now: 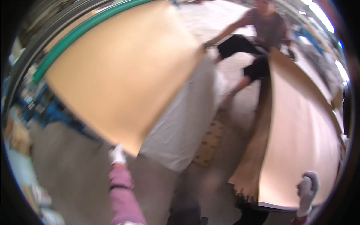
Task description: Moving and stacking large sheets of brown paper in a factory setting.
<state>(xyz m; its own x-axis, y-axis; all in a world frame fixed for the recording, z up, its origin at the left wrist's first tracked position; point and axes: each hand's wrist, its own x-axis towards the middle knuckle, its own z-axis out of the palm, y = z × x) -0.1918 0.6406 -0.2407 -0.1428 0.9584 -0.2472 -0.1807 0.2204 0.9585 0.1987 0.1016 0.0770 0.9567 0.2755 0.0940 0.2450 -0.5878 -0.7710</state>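
Tan sheet [120, 75], one: broad, thin, spread ahead of my left hand [117, 154] and away to its upper right; near corner just right of the glove. From my distant seat I see that hand closed on the near edge, thumb detail blurred.

Green bar [90, 24], one: beyond the left hand, along the sheet's far left side.

Pile [300, 150], one: tan sheets, top one bowed, edges ragged at the near left; under and ahead of my right hand [308, 187]. That glove lies over the near end, fingers partly bent; whether it grips or merely rests, I cannot tell.

Co-worker [268, 30], one: well ahead, between both hands' reach, one arm out to the sheet's far right corner; grip there too blurred to call.

Grey wrap [180, 123], one: right of the left hand, beside and below the sheet's edge.

Holed board [209, 144], one: on the floor [75, 176], between the hands.

Faults I judge possible: a crease or torn corner, since my left hand has only a small hold on a wide, limp span; a skewed sheet, should the two people pull unevenly; a snag on the wrap; a slipped top layer, if the right hand drags across the pile
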